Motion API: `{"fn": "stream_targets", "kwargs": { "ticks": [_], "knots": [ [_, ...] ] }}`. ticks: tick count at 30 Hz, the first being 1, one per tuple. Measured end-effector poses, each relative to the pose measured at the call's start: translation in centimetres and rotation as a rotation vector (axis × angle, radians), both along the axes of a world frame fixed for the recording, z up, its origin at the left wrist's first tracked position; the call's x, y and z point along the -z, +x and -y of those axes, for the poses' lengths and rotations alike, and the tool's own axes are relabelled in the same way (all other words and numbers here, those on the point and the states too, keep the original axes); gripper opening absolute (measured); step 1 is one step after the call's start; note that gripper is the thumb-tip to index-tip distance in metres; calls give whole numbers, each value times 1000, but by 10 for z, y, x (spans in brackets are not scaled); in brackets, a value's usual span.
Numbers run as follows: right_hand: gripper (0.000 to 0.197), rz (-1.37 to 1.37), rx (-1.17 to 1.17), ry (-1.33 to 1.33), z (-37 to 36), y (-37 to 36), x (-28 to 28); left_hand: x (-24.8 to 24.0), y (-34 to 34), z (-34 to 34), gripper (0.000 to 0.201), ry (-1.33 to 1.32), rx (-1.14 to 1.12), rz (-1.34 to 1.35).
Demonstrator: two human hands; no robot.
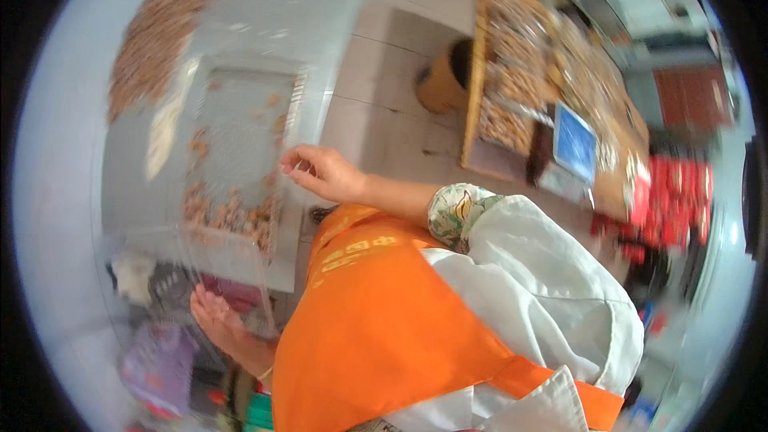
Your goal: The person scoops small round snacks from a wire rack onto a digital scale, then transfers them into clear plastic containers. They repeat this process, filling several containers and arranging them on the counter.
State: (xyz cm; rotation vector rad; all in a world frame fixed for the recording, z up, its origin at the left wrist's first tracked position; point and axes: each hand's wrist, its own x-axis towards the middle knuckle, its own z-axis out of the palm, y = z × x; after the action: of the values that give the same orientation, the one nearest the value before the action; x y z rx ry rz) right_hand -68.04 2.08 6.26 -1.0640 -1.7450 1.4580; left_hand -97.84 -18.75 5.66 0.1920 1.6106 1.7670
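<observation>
A rectangular see-through tray [240, 124] with a mesh-like floor rests on the grey metal table. Small brown pieces [232, 212], perhaps nuts, lie scattered in it, most of them at its lower end. At the tray's right rim is my right hand [324, 172], its fingers curled in; whatever may be between them is hidden. My left hand [220, 316] is beside the tray's lower end, fingers stretched out and blurred, against or just beside a clear plastic edge [232, 264]. Whether it touches that edge I cannot tell.
A heap of brown pieces [164, 40] covers the table's far left, beside a pale strip [170, 124]. Right of the tiled floor stands a wooden table [480, 48] with bagged goods [516, 56] and a blue-topped box [574, 136]. A brown bin [440, 84] and red packages [680, 192] stand nearby.
</observation>
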Motion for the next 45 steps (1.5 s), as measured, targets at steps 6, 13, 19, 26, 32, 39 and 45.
{"fn": "stream_targets", "kwargs": {
  "ticks": [6, 13, 19, 26, 32, 39, 45],
  "knots": [
    [18, 245, 759, 17, 20, 158, 22, -11, 18, -71, 30, 190, 228, 354],
    [19, 610, 1428, 3, 107, 376, 59, -36, 114, -145, 30, 2, 549, 302],
    [21, 916, 1748, -279, 265, 482, 72, -18, 210, -191, 30, 28, 896, 589],
    [24, 1087, 1853, -435, 346, 521, 73, -15, 330, -221, 26, 28, 1115, 820],
    [31, 1172, 1807, -434, 335, 632, 89, -13, 396, -222, 29, -51, 1022, 754],
    [44, 1385, 1522, -442, 321, 795, 133, -34, 496, -172, 32, -268, 679, 345],
    [30, 1258, 1158, -697, 327, 856, 162, -11, 509, -127, 41, -92, 893, 95]
  ]
}}
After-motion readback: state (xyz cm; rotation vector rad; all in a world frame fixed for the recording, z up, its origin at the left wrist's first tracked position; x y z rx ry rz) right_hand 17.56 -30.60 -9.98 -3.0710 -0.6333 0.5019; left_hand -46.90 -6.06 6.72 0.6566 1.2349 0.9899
